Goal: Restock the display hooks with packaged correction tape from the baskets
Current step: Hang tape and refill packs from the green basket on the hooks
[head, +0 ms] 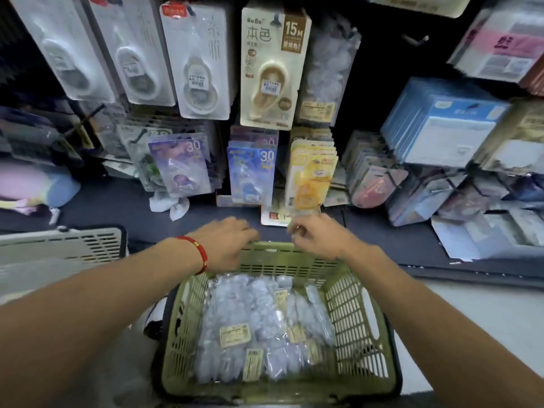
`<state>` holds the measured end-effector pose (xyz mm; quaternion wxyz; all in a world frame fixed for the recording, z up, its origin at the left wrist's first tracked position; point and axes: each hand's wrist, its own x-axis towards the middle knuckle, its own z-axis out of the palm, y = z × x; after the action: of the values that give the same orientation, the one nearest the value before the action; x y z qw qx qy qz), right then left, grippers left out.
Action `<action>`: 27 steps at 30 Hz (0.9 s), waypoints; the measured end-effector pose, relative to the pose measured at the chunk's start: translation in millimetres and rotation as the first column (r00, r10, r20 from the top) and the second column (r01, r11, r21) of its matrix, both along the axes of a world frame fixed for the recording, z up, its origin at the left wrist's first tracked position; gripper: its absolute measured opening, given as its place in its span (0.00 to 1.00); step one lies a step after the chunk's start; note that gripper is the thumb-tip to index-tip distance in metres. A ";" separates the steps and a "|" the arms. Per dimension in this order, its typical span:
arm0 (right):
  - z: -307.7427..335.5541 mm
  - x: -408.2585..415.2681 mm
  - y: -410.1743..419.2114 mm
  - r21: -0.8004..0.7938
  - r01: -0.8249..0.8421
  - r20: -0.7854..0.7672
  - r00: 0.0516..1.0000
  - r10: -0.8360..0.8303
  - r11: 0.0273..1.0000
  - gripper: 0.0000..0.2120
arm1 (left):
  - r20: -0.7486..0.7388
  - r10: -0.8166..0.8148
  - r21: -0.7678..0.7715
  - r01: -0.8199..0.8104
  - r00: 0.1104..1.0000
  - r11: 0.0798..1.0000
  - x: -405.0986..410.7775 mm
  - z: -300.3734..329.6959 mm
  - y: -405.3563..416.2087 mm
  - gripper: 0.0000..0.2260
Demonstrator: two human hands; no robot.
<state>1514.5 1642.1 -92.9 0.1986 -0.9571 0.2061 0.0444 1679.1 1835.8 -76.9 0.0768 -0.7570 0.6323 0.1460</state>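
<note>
Forearms fill the bottom of the frame, reaching over a green basket (347, 316) at bottom centre that's full of clear packs (250, 319) of correction tape. Left hand (226, 242) rests on the far rim with fingers curled over it; right hand (318, 240) looks like it's pinching something small and see-through just past the rim, too blurry to say what. Hooks (415, 41) sit in the upper part of the frame, mostly loaded with carded tape (270, 69). My guess is those packs are light, crinkly and slippery, so grab by the stiff header near the hang hole.
</note>
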 end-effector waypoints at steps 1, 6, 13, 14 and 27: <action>-20.2 -7.0 10.9 0.054 -0.034 -0.138 0.990 0.041 0.998 0.12 | -0.001 -0.010 0.092 0.010 1.000 0.996 -4.2 -15.0 10.8 0.27; -125.7 -36.8 72.7 0.207 -0.050 -0.419 0.898 0.134 0.977 0.24 | -0.063 0.153 0.367 -0.120 0.986 0.923 -32.9 -95.1 49.0 0.25; -184.6 -28.8 153.8 0.649 0.397 -0.242 0.917 -0.318 0.650 0.28 | -0.382 0.774 0.364 -0.688 0.505 0.628 -75.2 -166.2 72.2 0.36; -188.2 -27.5 159.8 0.695 0.436 -0.242 0.890 -0.385 0.571 0.25 | -0.427 0.809 0.312 -0.774 0.405 0.552 -79.1 -168.6 70.4 0.35; -190.6 -9.4 155.4 0.461 0.423 -0.207 0.906 -0.369 0.780 0.33 | -0.830 0.549 0.002 -0.985 0.095 0.173 -44.6 -103.7 72.9 0.13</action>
<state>1505.0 1797.5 -283.5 0.4310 -0.8050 0.3943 0.1032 1634.4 1908.7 -180.7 -0.4875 -0.8409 0.0693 0.2245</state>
